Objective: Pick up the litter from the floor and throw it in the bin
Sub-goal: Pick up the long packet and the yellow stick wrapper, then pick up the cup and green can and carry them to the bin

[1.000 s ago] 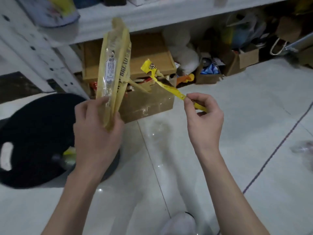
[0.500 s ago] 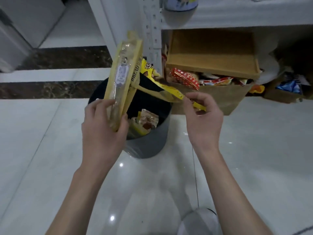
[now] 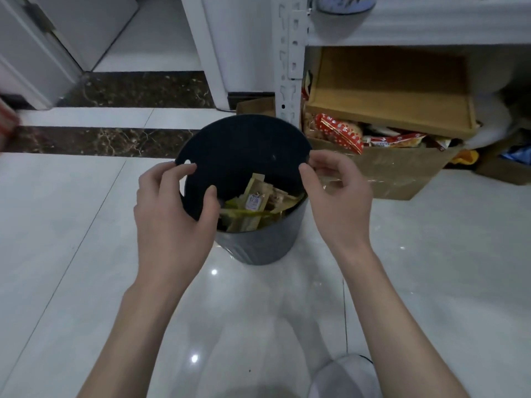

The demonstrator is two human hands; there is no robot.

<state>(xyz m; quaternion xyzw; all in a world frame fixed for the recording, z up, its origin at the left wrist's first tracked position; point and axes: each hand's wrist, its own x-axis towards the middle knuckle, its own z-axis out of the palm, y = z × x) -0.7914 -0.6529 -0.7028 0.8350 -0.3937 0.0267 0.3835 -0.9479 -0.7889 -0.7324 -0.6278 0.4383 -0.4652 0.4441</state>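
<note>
Cardboard box (image 3: 402, 173) of snack packets sits under the shelf (image 3: 416, 30), just behind the dark bin (image 3: 258, 248) on the floor (image 3: 71, 225). Left hand (image 3: 172, 208) and right hand (image 3: 336, 196) hover at its rim, fingers loose, empty. Yellow wrappers (image 3: 253, 208), perhaps bread bags, lie inside.

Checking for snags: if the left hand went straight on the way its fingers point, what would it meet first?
Probably the dark inner wall of the bin; the left hand points forward across its opening. Its height is unclear, so it might clear the rim.
</note>
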